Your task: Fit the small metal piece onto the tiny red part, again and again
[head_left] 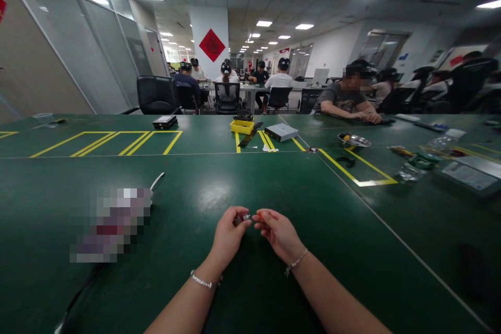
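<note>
Over the green table [188,292], my two hands face each other, their fingertips a small gap apart. My left hand [228,235] is closed in a pinch on a small silvery piece [246,217] that pokes out toward the right. Between thumb and forefinger, my right hand [279,232] pinches a small orange-red piece [260,215]. Both pieces are too small and too covered by the fingers to tell their kind.
A blurred-out flat object [117,227] lies at left with a cable. Farther back are a yellow bin [241,126], a grey metal box [281,132], a black box [165,122], a metal bowl [358,141] and a plastic bottle [420,162]. A person [348,96] sits across at right.
</note>
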Demonstrator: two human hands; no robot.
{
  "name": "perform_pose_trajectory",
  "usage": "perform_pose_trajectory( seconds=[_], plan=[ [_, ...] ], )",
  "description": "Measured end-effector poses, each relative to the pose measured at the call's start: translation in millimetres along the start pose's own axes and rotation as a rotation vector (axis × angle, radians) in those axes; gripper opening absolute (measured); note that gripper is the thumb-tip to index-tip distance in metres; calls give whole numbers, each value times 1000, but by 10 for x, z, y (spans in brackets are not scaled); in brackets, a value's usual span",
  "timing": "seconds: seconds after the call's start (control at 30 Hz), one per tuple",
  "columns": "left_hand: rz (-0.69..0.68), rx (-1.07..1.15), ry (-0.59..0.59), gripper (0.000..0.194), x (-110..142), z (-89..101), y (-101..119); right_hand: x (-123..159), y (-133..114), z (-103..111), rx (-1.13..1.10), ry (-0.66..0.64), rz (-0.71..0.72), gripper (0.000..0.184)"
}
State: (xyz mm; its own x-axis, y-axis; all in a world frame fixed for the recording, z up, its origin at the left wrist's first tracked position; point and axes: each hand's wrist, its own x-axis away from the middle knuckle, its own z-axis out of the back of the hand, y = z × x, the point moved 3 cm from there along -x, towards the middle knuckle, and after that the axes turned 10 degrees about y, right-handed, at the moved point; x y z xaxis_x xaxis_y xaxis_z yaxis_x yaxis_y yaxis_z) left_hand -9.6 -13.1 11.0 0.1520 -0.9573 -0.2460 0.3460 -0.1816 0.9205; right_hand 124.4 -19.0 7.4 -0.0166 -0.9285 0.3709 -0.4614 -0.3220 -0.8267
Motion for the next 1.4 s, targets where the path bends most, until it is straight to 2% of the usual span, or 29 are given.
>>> perform_pose_trajectory(
  seconds=[0.2,0.4,0.5,0.63,0.73,0.97,1.2,1.4],
  plan=[
    [-1,24,-59,19,25,-17,41,-50,-44,122,-111,29,18,28],
    [-43,13,-141,32,66,-4,85,15,-6,43,-131,-95,4,24],
    [-31,9,-134,32,69,-11,85,44,15,11,-102,-126,5,23],
    [-8,12,-98,16,56,-39,63,58,31,-11,-69,-145,-17,22],
    [-14,-14,-60,17,48,-42,37,56,28,-20,-68,-147,6,22],
    [-96,-44,-57,15,60,-25,63,-7,85,1,-116,-46,20,22],
    [-281,-171,-18,8,113,-3,214,-13,147,-41,-139,63,88,21],
    [-328,-231,16,10,125,8,212,63,132,-78,-163,119,81,24]
  ],
)
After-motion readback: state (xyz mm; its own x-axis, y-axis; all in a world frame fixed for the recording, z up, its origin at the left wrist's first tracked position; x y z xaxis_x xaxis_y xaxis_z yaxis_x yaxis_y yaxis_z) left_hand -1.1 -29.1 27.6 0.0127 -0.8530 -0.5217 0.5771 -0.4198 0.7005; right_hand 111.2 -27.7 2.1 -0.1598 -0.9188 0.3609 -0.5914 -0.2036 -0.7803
